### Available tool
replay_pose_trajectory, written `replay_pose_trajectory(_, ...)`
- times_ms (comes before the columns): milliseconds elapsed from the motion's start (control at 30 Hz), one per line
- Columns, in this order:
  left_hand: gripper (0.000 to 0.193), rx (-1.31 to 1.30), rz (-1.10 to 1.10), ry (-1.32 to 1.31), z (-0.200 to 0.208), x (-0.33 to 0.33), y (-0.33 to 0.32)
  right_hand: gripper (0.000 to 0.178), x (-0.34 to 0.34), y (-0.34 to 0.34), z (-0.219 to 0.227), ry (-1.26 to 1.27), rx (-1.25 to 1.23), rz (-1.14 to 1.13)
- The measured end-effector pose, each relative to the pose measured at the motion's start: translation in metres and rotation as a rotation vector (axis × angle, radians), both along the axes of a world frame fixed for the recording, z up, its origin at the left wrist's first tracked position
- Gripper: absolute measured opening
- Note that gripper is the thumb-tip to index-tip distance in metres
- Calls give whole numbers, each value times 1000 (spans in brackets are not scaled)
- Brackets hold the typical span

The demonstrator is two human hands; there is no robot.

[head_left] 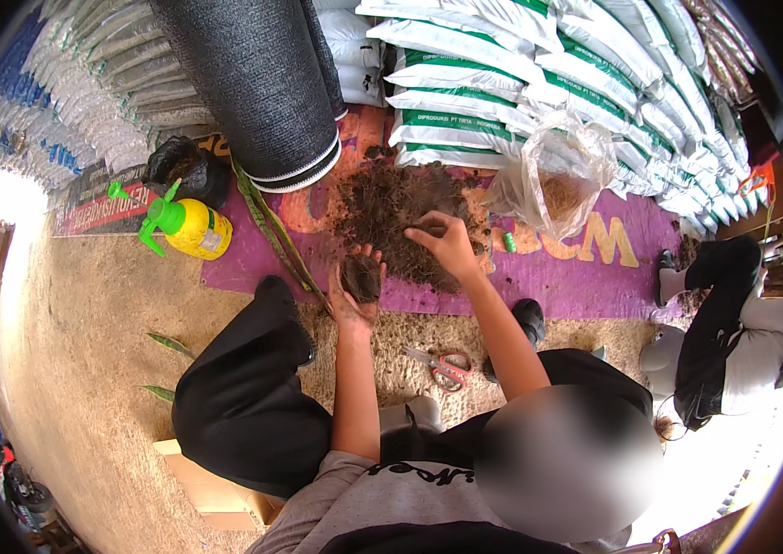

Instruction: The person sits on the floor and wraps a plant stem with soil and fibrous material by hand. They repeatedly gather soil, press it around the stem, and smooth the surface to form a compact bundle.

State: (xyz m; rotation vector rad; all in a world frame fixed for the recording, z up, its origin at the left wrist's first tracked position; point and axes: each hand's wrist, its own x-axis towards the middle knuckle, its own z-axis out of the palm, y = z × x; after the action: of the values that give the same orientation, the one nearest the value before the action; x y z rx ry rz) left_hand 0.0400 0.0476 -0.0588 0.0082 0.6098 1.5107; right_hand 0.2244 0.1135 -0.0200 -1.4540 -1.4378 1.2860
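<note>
dark brown, crumbly soil (pixel 391 198) lies heaped on a purple mat (pixel 585 288) with pale orange lettering. at the heap's near left edge, the left hand (pixel 352 311) is palm up, cupped around a rounded dark clump (pixel 360 280). over the heap's near part, the right hand (pixel 448 246) has its fingers bent and drawn close together; whether they pinch anything, i cannot tell. left of the heap are a long green leaf with yellow edges (pixel 271 228) and, farther off, a yellow spray bottle with a green top (pixel 196 231). right of the heap is a crumpled clear plastic bag (pixel 548 162); nearer than the heap, red-handled scissors (pixel 448 362).
</note>
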Motion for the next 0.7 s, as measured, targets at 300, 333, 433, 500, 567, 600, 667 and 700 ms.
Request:
replay_pose_trajectory(300,48,-46,-40,-60,35,22,-6,44,-44,-38,75,-323,689,55)
replay_pose_trajectory(333,48,-23,-58,-93,37,24,-6,44,-42,-38,76,-273,666,4)
replay_pose_trajectory(433,48,62,-92,-178,42,25,-10,45,-31,-43,79,-175,556,-82)
replay_pose_trajectory(500,48,80,-89,-154,44,25,-11,45,-29,-49,75,-168,541,-17)
replay_pose_trajectory(567,49,80,-99,-110,45,24,-12,55,-30,-55,68,-158,470,51)
replay_pose_trajectory(600,49,80,-104,-86,46,23,-12,59,-29,-59,64,-106,382,104)
replay_pose_trajectory(667,43,119,-70,-118,48,22,-14,66,-29,-67,57,-36,130,188)
replay_pose_trajectory(700,40,142,-53,-129,49,22,-14,74,-29,-70,55,-48,59,238)
